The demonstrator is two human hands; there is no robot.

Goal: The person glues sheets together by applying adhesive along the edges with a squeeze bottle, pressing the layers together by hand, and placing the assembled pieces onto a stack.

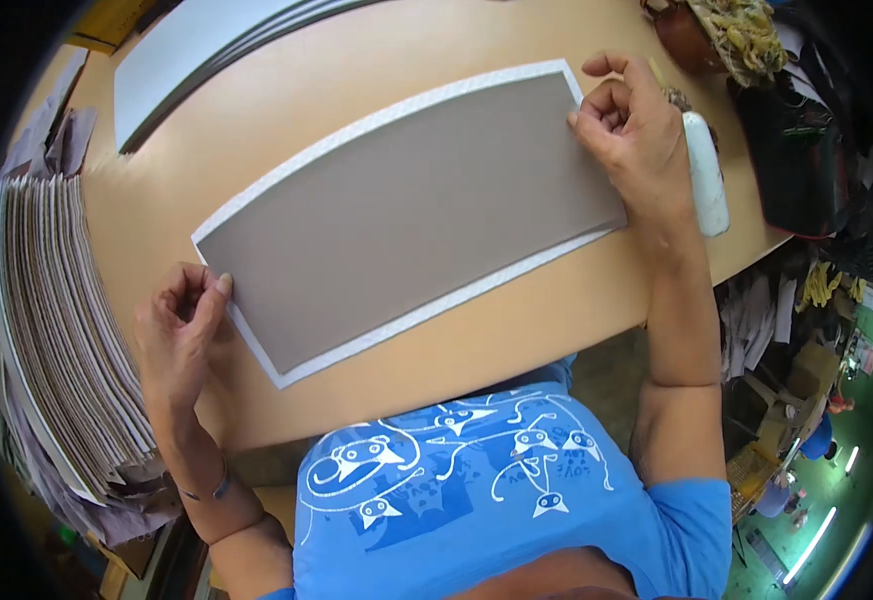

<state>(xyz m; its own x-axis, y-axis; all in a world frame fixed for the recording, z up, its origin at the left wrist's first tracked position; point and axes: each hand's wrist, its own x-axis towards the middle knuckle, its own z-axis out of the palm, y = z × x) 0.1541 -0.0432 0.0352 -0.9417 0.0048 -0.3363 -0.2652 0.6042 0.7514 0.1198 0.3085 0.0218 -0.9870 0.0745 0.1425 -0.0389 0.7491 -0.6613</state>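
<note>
A grey panel (417,210) lies in the middle of the frame, over a white sheet (382,118) that shows as a border along its upper, left and lower edges, both resting on the pale wooden surface (477,345). Laying one upon the other looks largely done: the two curved outlines roughly follow each other, though the white border narrows toward the lower right. The left hand (179,325), left of centre in the frame, is nearly closed, its thumb and forefinger apparently pinching the grey panel's left edge. The right hand (642,135), at the upper right, has its fingers curled and its thumb tip at the panel's right edge; whether it grips that edge or merely touches it cannot be told. With a hand at either end, the placing seems not yet finished. The visible border lies flat, with none of it turned over the grey; whether the two layers are fixed together does not show. Around this piece, a thick stack of sheets (67,330) fills the left of the frame, pale curved panels (207,70) lie at the upper left, and a whitish elongated object (705,175) sits just beside the right wrist.
</note>
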